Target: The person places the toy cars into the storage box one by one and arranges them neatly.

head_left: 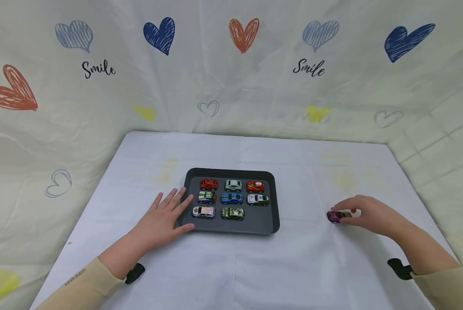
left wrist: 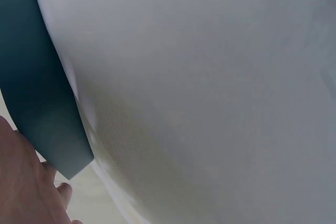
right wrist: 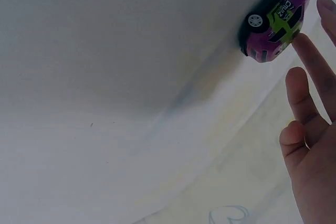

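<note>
My left hand [head_left: 162, 221] lies with spread fingers against the left side of the dark grey tray [head_left: 254, 221]; its fingertips and thumb reach over the rim. In the left wrist view the tray's outer wall [left wrist: 44, 77] shows beside part of that hand. Several toy cars stand in rows on the tray, including a blue car [head_left: 232, 198] and a green camouflage car [head_left: 233, 214]. On the cloth to the right, my right hand [head_left: 372, 215] holds a purple and green toy car [right wrist: 278, 17] between thumb and fingers. The thumb is hidden in the right wrist view.
A white cloth [head_left: 231, 267] covers the table. Behind it hangs a pale curtain [head_left: 270, 86] printed with hearts and "Smile", which also runs along both sides. The tray stands around the table's middle, left of the purple car.
</note>
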